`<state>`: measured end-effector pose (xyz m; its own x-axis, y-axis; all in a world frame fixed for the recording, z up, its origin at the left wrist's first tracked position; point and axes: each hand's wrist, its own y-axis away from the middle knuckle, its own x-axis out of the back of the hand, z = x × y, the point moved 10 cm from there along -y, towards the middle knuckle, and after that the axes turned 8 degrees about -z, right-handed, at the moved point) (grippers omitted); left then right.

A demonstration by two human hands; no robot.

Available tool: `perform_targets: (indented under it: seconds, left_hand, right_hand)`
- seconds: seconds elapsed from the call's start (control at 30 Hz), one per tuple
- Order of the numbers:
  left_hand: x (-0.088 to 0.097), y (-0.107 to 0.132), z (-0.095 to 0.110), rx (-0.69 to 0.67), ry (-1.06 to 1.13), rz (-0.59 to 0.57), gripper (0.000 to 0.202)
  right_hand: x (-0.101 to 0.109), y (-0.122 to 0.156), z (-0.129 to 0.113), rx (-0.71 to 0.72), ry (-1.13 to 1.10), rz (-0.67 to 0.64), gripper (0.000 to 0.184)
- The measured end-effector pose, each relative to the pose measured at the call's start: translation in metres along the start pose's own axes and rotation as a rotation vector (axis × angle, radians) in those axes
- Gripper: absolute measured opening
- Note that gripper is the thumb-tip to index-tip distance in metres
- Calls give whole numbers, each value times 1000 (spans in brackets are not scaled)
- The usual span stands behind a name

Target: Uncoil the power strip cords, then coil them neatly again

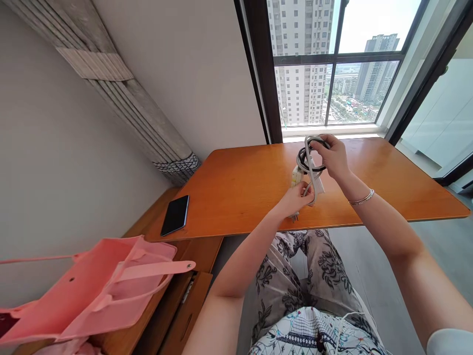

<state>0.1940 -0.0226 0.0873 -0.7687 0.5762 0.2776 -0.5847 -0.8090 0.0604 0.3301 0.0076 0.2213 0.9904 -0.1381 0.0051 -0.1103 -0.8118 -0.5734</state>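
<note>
Cables in a coiled bundle (pixel 311 160), white and black, sit between my two hands above the far middle of the orange wooden table (pixel 236 192). Nearest me, a pink bag (pixel 99 286) slumps on the low wooden cabinet (pixel 177 315) at left. Beyond it, a black phone (pixel 175 215) lies flat on the table's near left corner. My left hand (pixel 295 199) pinches the bundle's lower white end, just beside a small yellowish plug (pixel 296 176). My right hand (pixel 334 157), a bracelet (pixel 362 198) on its wrist, is curled over the top of the coil, gripping it. Behind stands the window (pixel 332 64).
</note>
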Motion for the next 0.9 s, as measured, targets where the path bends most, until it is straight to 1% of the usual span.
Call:
perform_targets:
  seconds: [0.07,0.1,0.13,0.23,0.3,0.4,0.5,0.57,0.7,0.8,0.9]
  left_hand:
    - [3,3,1,-1,-110,-5,22]
    - [5,5,3,-2,-190,10,23]
    - [9,8,4,-2,-271,49,24]
    - [27,19,12,-16,-481,261,28]
    - [35,26,17,-54,-531,392,25]
    - [40,32,20,-151,-544,529,22]
    - [45,34,19,-202,-568,638,28]
    - [47,33,16,-212,-548,655,32]
    - [52,32,11,-238,-479,635,38]
    - [55,31,5,-258,-450,645,38]
    - [54,30,5,-320,-506,659,39]
  right_hand:
    - [1,3,-4,28,4,17,19]
    - [2,4,-5,34,3,29,19]
    - [4,5,-5,32,0,43,19]
    - [11,6,4,-20,-43,100,20]
    - [15,7,16,-86,-101,129,20]
    - [17,11,34,-174,-195,170,21]
    - [18,15,41,-190,-242,179,24]
    - [16,16,41,-181,-250,152,27]
    - [14,18,43,-188,-240,115,31]
    - [15,20,49,-203,-251,132,33]
    - [18,22,57,-225,-288,177,33]
